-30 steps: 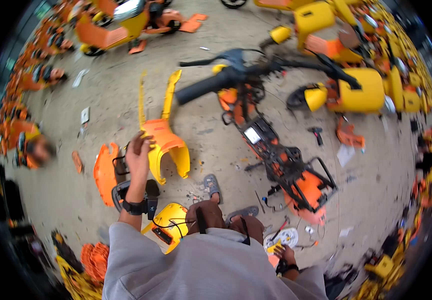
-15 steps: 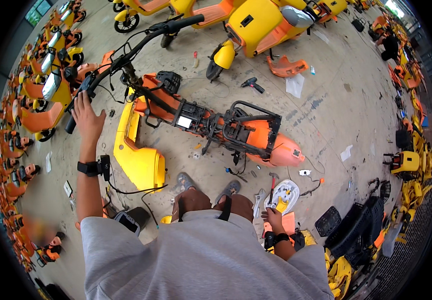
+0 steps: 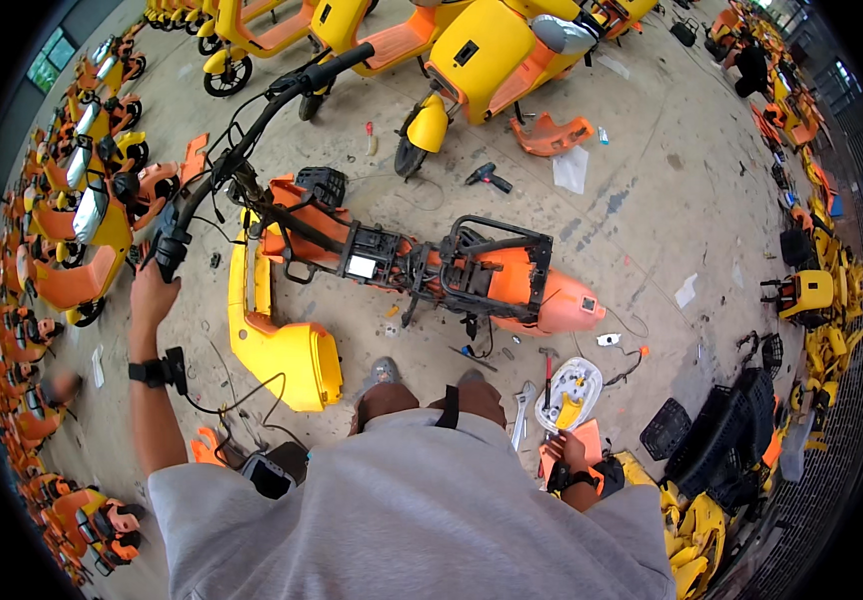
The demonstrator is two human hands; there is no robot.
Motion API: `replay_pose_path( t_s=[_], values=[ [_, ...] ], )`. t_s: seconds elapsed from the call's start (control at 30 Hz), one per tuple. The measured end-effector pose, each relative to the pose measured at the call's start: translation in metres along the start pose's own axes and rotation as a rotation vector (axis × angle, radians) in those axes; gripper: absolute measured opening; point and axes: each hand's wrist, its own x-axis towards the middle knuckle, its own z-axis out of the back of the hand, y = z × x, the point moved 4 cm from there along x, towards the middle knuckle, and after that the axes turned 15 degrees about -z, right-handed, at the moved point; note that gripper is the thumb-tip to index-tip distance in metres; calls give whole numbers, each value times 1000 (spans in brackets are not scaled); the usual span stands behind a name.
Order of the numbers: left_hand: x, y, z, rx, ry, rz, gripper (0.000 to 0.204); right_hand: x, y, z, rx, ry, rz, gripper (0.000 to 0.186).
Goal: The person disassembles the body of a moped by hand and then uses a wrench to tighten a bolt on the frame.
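Now the black handlebar [image 3: 237, 150] is held at its near end by the left hand [image 3: 155, 297], whose fingers are wrapped round it; half a second ago they were spread beside it. To the right of that grip the stripped scooter frame [image 3: 392, 262] is seen, with a yellow panel [image 3: 287, 355] nearer the body. Well to the grip's right, the right hand [image 3: 570, 455] is placed beside a white oval part [image 3: 584, 385]; whether anything is held there cannot be told.
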Motion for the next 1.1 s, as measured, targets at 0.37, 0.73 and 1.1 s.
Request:
replay_pose_path(
  t_s=[0.37,0.73,1.1],
  values=[
    [-22,-48,8,-93,-68,156,29,-25,16,-116,52,106,68,34],
    [-27,-37,0,-67,-136,77,38,-77,-80,-57,445,-268,48,34],
    [-25,-37,-5,84,-53,66,45,-34,-207,47,847,-188,-72,40]
  ],
)
